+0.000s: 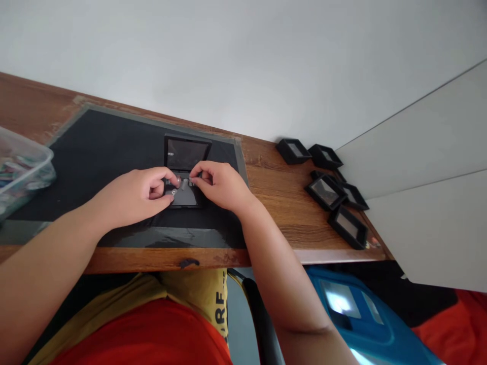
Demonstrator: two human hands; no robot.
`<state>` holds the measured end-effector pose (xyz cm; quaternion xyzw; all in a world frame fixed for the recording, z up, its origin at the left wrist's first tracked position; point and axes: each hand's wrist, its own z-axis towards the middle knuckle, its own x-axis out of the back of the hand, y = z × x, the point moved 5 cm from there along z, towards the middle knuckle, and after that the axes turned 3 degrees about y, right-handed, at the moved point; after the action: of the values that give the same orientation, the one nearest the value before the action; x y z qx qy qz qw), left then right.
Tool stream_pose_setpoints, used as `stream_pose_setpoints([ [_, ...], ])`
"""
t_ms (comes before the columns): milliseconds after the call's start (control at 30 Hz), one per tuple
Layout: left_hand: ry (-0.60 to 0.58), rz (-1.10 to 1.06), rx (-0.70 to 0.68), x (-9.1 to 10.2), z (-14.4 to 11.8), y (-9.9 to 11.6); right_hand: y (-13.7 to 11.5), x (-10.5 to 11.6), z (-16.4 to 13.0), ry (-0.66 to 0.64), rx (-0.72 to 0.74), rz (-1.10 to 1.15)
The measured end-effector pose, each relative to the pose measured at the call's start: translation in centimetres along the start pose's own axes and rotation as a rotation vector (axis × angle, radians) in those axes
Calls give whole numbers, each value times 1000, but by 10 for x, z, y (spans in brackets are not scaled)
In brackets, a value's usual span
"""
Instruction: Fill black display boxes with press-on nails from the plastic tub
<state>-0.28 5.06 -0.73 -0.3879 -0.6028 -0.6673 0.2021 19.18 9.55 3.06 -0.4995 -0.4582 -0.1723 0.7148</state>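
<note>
A small black box (187, 151) lies on the dark mat with its window lid raised. Its grey insert (185, 198) carries small shiny pieces and a short grey strip (184, 184). My left hand (131, 195) is at the box's left side, index finger and thumb apart over the insert, the other fingers curled. A small ring-like piece (174, 192) is close to that thumb. My right hand (222, 185) is at the insert's upper right, thumb and index finger pinched at a tiny shiny piece (191, 181), too small to name.
Several black window boxes (326, 191) sit on the wooden table (274, 197) at the right. A clear plastic tub (28, 175) of small packets stands on the left. The dark mat (114, 152) is taped down. A wall rises behind; a blue chair (353, 309) is below right.
</note>
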Motion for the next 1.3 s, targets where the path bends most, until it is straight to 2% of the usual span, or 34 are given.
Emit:
stream_pose_setpoints([
  [500, 11, 5, -15, 1, 1, 1, -2, 2, 0, -10, -63, -49],
  [800, -18, 23, -23, -1, 1, 1, -2, 1, -1, -23, -66, -53],
  [1033, -1, 6, -35, 0, 0, 1, -2, 0, -2, -67, -48, 33],
  [1300, 6, 38, -26, 3, 2, -2, -2, 2, -3, -66, -48, 1],
])
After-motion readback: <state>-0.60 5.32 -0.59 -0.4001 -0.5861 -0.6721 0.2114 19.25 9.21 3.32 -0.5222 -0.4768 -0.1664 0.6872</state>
